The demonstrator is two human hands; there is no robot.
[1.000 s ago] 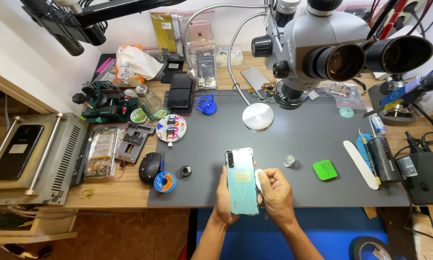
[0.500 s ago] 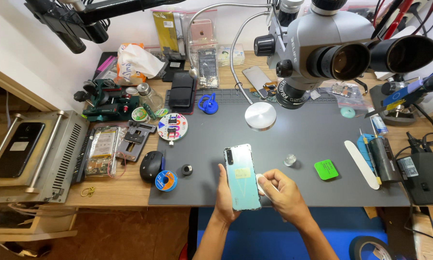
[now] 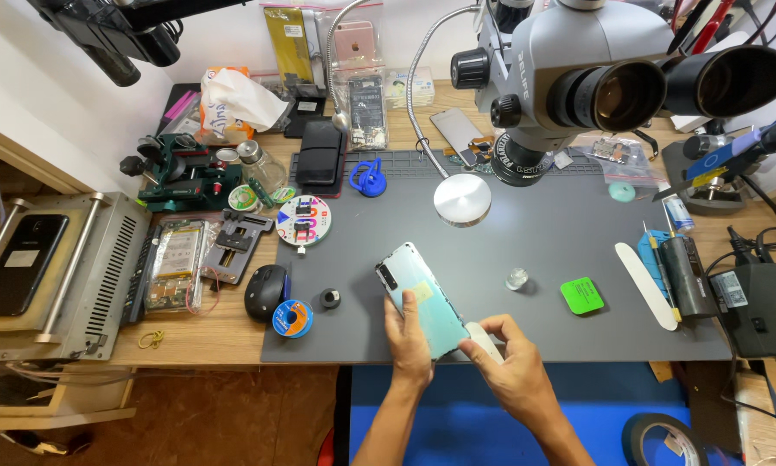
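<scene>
Clear plastic bags of phone parts [image 3: 367,82] at the desk's back edge, one with a yellow card [image 3: 286,36], dark phone screen [image 3: 18,263] on the grey machine at left, bagged circuit board [image 3: 174,263] beside it

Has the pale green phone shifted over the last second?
Yes. The phone has tilted, its top swinging left toward the black mouse, held by the left hand.

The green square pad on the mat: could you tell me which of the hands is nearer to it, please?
Right. The right hand sits below and left of the green square pad, while the left hand lies farther left, gripping the phone.
</scene>
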